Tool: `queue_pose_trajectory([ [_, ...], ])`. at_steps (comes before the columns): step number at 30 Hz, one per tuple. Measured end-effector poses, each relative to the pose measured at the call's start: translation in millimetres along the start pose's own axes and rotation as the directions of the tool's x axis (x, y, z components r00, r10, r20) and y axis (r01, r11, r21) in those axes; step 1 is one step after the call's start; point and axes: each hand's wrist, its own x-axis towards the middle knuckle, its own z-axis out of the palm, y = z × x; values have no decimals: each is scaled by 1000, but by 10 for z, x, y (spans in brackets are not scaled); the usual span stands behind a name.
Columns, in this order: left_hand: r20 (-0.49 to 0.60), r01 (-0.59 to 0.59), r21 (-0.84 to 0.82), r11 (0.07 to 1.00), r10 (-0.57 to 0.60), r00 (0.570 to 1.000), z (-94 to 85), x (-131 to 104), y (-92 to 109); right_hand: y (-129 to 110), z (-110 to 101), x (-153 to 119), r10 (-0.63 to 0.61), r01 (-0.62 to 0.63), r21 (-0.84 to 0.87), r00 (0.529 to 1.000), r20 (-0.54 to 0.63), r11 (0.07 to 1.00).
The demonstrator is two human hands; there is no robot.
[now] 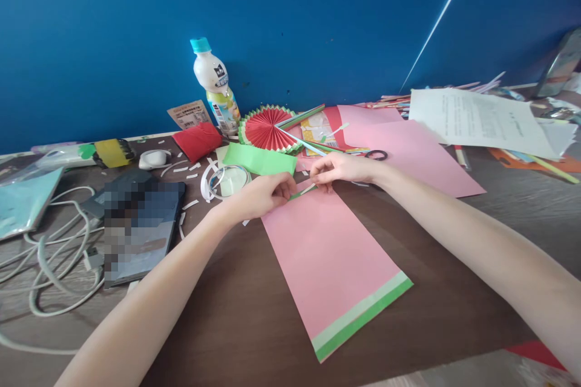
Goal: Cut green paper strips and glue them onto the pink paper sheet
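A long pink sheet of paper (pixel 320 242) lies slanted on the table, with a pale green and a darker green band across its near end. Along its far end runs a green strip (pixel 296 195), partly hidden by the fingers. My left hand (pixel 276 190) is closed at the far left corner of the sheet, its fingertips on that edge. Just right of it, my right hand (pixel 333 169) pinches the end of a narrow white strip (pixel 308 189) at the far edge. A pleated red paper fan (pixel 267 124) with a green and white rim lies beyond the hands.
Behind are a drink bottle (pixel 218 87), a red packet (pixel 197 140), folded green paper (pixel 258 159) and a tape roll (pixel 229 182). White scraps lie around. More pink paper (pixel 417 154) and a printed sheet (pixel 481 121) are right; white cables (pixel 49 278) and a dark blurred-out object (pixel 149 236) left.
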Motion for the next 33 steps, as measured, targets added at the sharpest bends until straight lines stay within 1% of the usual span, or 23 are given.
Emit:
queue_pose_trajectory([
  [4, 20, -18, -33, 999, 19, 1000, -4, -7, -23, -4, 4, -1, 6, -6, 10, 1000, -13, 1000],
  [8, 12, -31, 13, 999, 31, 999, -11, -13, -30, -13, 9, -1, 18, -18, -11, 1000, -23, 1000],
  [10, -1, -36, 85, 996, 36, 999, -16, -15, -20, -12, 11, 2, 23, -23, -20, 999, -28, 1000],
  [12, -9, -43, 205, 978, 46, 999, -18, -18, -2, -7, 13, 6, 27, -28, -26, 999, -34, 999],
  [16, 22, -106, 433, 895, 107, 994, 2, -20, 33, 7, 13, 15, 31, -32, -30, 999, -38, 999],
  [19, 46, -152, 520, 840, 151, 988, 34, -17, 35, 1, 14, 16, 37, -38, -25, 999, -30, 999],
  [21, 48, -163, 541, 825, 163, 985, 54, -13, 24, -13, 16, 8, 40, -41, -40, 999, -31, 998],
  [24, 50, -168, 534, 829, 168, 985, 70, -11, 7, -42, 18, -15, 34, -43, -162, 997, -62, 986],
  [28, 48, -160, 511, 845, 158, 986, 72, -15, 6, -68, 21, -43, 49, -100, -374, 988, -145, 922],
  [33, 38, -164, 485, 859, 167, 985, 70, -21, 5, -77, 42, -21, 29, -118, -488, 982, -186, 865],
])
